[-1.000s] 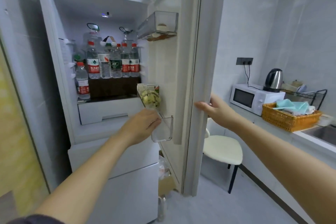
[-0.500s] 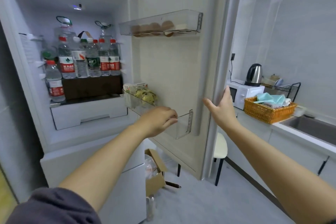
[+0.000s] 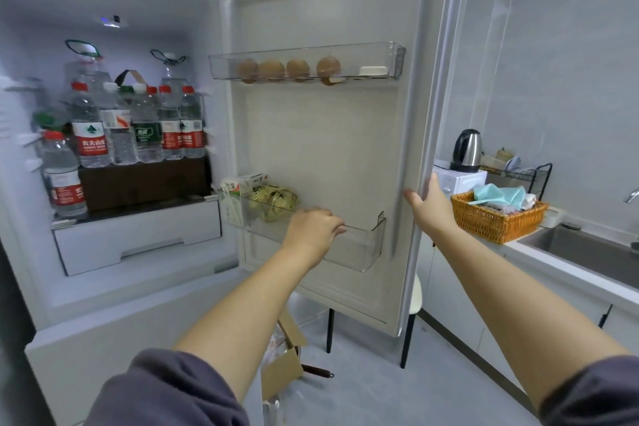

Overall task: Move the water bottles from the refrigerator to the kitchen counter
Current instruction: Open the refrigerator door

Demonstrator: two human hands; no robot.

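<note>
Several clear water bottles with red or green labels stand on a dark box inside the open refrigerator. One more bottle stands lower at the left. The refrigerator door is swung wide open. My left hand curls its fingers over the rim of the clear lower door shelf. My right hand grips the door's outer edge, thumb on the inner face. The white kitchen counter runs along the right wall. Neither hand touches a bottle.
Eggs sit in the upper door shelf. On the counter are a wicker basket, a kettle on a microwave and a sink. A stool stands behind the door, and a cardboard box lies on the floor.
The door has swung further open to the right, with both hands staying on it. The view has moved closer to the fridge interior.
</note>
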